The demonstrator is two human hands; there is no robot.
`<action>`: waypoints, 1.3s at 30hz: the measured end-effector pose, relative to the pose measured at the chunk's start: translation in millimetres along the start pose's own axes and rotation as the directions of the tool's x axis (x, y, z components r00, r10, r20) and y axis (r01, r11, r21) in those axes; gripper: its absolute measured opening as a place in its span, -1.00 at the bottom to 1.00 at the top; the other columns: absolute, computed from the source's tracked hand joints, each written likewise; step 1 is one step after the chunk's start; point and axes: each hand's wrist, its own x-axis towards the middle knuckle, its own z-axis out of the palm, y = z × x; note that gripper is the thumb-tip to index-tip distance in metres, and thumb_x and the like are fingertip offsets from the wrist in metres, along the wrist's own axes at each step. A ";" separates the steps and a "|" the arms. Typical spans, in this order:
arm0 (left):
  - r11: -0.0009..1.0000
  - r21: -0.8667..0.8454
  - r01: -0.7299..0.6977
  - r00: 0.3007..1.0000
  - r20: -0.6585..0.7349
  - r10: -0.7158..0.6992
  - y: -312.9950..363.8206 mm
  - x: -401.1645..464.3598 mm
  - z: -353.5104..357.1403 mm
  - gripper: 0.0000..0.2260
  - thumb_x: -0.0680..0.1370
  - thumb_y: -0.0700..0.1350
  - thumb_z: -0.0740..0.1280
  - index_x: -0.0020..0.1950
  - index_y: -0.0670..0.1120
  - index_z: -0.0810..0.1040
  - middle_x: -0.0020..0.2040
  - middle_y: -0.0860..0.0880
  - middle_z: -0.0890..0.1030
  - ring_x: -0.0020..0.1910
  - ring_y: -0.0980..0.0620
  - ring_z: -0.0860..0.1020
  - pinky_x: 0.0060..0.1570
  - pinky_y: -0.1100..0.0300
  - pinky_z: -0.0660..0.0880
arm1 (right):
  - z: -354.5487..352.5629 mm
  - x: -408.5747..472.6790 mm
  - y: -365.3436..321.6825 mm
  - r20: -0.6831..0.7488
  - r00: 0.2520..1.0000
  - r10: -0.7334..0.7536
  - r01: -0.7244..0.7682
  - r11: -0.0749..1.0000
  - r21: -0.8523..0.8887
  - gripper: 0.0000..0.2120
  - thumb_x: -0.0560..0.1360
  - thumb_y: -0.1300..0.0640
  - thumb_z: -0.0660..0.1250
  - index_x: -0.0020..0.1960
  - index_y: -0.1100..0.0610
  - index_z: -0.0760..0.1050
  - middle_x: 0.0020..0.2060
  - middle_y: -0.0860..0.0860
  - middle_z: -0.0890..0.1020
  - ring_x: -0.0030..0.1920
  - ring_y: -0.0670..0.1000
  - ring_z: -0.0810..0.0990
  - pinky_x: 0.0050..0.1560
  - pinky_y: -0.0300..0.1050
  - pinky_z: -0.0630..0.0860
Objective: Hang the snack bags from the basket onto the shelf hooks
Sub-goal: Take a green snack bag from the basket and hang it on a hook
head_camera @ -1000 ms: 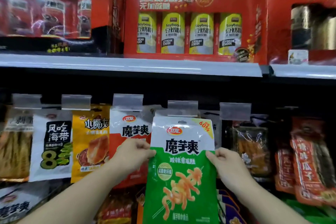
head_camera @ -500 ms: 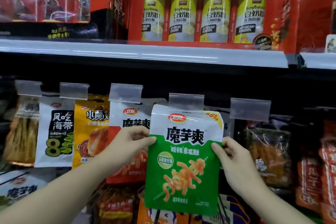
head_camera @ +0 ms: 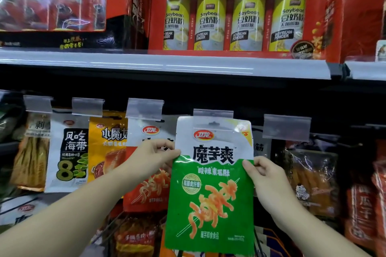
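A green and white snack bag (head_camera: pixel 211 194) hangs upright in front of the shelf hooks. My left hand (head_camera: pixel 153 155) pinches its left edge and my right hand (head_camera: pixel 264 175) pinches its right edge, both at mid height. The bag's top with its hang hole sits just under a clear price tag holder (head_camera: pixel 213 113) on a hook. Whether the hook passes through the hole I cannot tell. The basket is out of view.
Other snack bags hang on neighbouring hooks: a red and white one (head_camera: pixel 146 190) just left, a yellow one (head_camera: pixel 106 146), a black and white one (head_camera: pixel 70 152), clear packs (head_camera: pixel 311 173) to the right. A grey shelf edge (head_camera: pixel 163 64) above carries red soybean powder boxes (head_camera: pixel 236 10).
Both hands have raised the green bag, so its top has come up to the clear tag holder. The camera has moved closer to the shelf.
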 end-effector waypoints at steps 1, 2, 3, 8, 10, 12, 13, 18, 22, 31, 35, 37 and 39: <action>1.000 -0.004 0.000 1.000 -0.006 0.000 -0.6 0.0 2.0 -0.87 0.55 -0.16 0.34 -0.16 -0.17 0.56 -0.32 -0.14 0.66 -0.46 0.08 0.58 -0.51 0.39 0.38 | -0.4 1.7 2.6 -0.001 1.000 0.009 -0.009 1.000 -0.006 -0.70 0.56 0.04 0.28 -0.08 0.32 0.43 -0.12 0.44 0.50 -0.28 0.08 0.41 -0.24 0.00 0.34; 1.000 -0.012 -0.001 1.000 -0.010 0.000 -1.6 0.0 4.1 -0.87 0.56 -0.18 0.34 -0.18 -0.18 0.55 -0.34 -0.15 0.65 -0.48 0.09 0.57 -0.53 0.41 0.38 | -0.7 3.0 4.7 -0.004 1.000 0.017 -0.017 1.000 -0.006 -0.70 0.56 0.05 0.28 -0.08 0.32 0.43 -0.12 0.43 0.51 -0.28 0.07 0.41 -0.23 -0.01 0.35; 1.000 -0.012 0.002 1.000 -0.010 -0.002 -2.6 0.0 5.8 -0.86 0.56 -0.20 0.33 -0.20 -0.19 0.54 -0.35 -0.14 0.63 -0.49 0.10 0.56 -0.54 0.42 0.38 | -1.4 4.2 6.6 -0.005 1.000 0.023 -0.023 1.000 -0.002 -0.71 0.56 0.06 0.28 -0.08 0.32 0.44 -0.13 0.41 0.53 -0.28 0.07 0.43 -0.23 -0.01 0.36; 0.999 0.041 0.034 0.998 -0.050 -0.032 -9.0 7.2 9.8 -0.83 0.56 -0.18 0.34 -0.13 -0.28 0.55 -0.35 -0.15 0.63 -0.46 0.04 0.58 -0.51 0.37 0.43 | -0.3 12.8 12.4 -0.013 0.999 0.039 -0.039 0.999 -0.029 -0.74 0.56 0.08 0.29 -0.08 0.32 0.48 -0.15 0.33 0.60 -0.27 0.07 0.46 -0.21 -0.03 0.37; 0.997 0.069 0.047 0.995 -0.087 -0.041 -12.8 16.3 11.5 -0.83 0.55 -0.14 0.36 -0.10 -0.26 0.56 -0.32 -0.16 0.65 -0.43 0.01 0.60 -0.44 0.28 0.50 | 2.5 22.1 14.5 -0.030 0.999 0.044 -0.046 0.996 -0.075 -0.73 0.55 0.07 0.30 -0.09 0.30 0.48 -0.14 0.34 0.60 -0.28 0.06 0.46 -0.21 -0.04 0.37; 0.993 0.101 0.058 0.991 -0.122 -0.045 -16.4 27.6 14.4 -0.87 0.54 -0.12 0.37 -0.09 -0.19 0.56 -0.32 -0.14 0.65 -0.43 0.01 0.59 -0.36 0.20 0.54 | 5.9 34.0 17.2 -0.057 0.997 0.050 -0.057 0.991 -0.118 -0.74 0.55 0.06 0.30 -0.10 0.29 0.49 -0.15 0.35 0.60 -0.30 0.06 0.45 -0.23 -0.06 0.35; 0.991 0.119 0.066 0.990 -0.136 -0.049 -18.4 32.9 16.3 -0.88 0.54 -0.12 0.37 -0.09 -0.16 0.55 -0.33 -0.12 0.64 -0.45 0.02 0.59 -0.35 0.18 0.54 | 7.4 39.4 18.0 -0.070 0.996 0.052 -0.062 0.987 -0.145 -0.73 0.55 0.06 0.30 -0.10 0.30 0.49 -0.17 0.35 0.60 -0.31 0.05 0.44 -0.24 -0.08 0.33; 0.972 0.212 0.097 0.983 -0.173 -0.061 -31.8 51.6 23.4 -0.87 0.55 -0.10 0.36 -0.14 -0.13 0.52 -0.33 -0.09 0.62 -0.46 0.03 0.60 -0.32 0.14 0.53 | 11.6 54.9 21.6 -0.092 0.994 0.054 -0.081 0.944 -0.321 -0.69 0.57 0.07 0.28 -0.18 0.31 0.42 -0.37 0.13 0.42 -0.37 0.03 0.33 -0.37 -0.12 0.19; 0.968 0.231 0.100 0.983 -0.173 -0.060 -39.0 53.7 27.8 -0.82 0.56 -0.07 0.33 -0.20 -0.11 0.48 -0.29 -0.08 0.64 -0.39 -0.01 0.64 -0.25 0.08 0.59 | 13.0 55.2 24.5 -0.096 0.995 0.018 -0.058 0.895 -0.441 -0.68 0.58 0.03 0.24 -0.19 0.27 0.42 -0.35 0.11 0.49 -0.36 0.04 0.39 -0.38 -0.11 0.23; 0.413 0.910 0.043 0.991 -0.091 0.099 -48.3 6.8 -8.6 -0.67 0.50 0.31 0.18 -0.07 0.08 0.52 -0.23 0.10 0.59 -0.21 0.04 0.58 -0.21 0.17 0.54 | 7.8 3.4 13.4 0.071 0.987 -0.145 0.121 0.367 -0.923 -0.76 0.61 -0.09 0.04 0.06 0.07 0.32 -0.01 -0.01 0.49 -0.01 0.09 0.53 -0.24 -0.08 0.42; 0.127 0.988 -0.094 0.991 0.081 0.102 -56.3 -33.5 -38.1 -0.67 0.55 0.23 0.16 0.08 0.03 0.51 -0.18 0.05 0.56 -0.14 -0.04 0.58 -0.29 0.17 0.43 | 32.3 -35.4 13.1 0.285 0.954 -0.095 0.297 0.144 -0.944 -0.73 0.62 -0.07 0.02 0.10 0.08 0.39 0.04 0.01 0.53 0.07 0.07 0.53 -0.20 -0.07 0.42; 0.059 0.988 -0.144 0.988 0.141 0.059 -71.6 -58.1 -55.1 -0.69 0.58 0.18 0.16 0.06 -0.02 0.50 -0.30 0.04 0.41 -0.10 -0.08 0.59 -0.29 0.14 0.41 | 54.1 -58.0 18.6 0.363 0.931 -0.046 0.366 0.101 -0.925 -0.72 0.63 -0.06 0.01 0.12 0.08 0.40 0.05 0.02 0.53 0.09 0.07 0.53 -0.21 -0.08 0.41; 0.058 0.985 -0.164 0.986 0.165 -0.029 -96.0 -83.1 -72.4 -0.70 0.59 0.15 0.14 0.04 -0.04 0.51 -0.29 0.03 0.43 -0.13 -0.09 0.58 -0.29 0.14 0.43 | 79.1 -81.7 30.8 0.409 0.913 -0.011 0.407 0.113 -0.906 -0.72 0.63 -0.05 0.02 0.12 0.09 0.40 0.05 0.03 0.54 0.09 0.08 0.54 -0.18 -0.08 0.44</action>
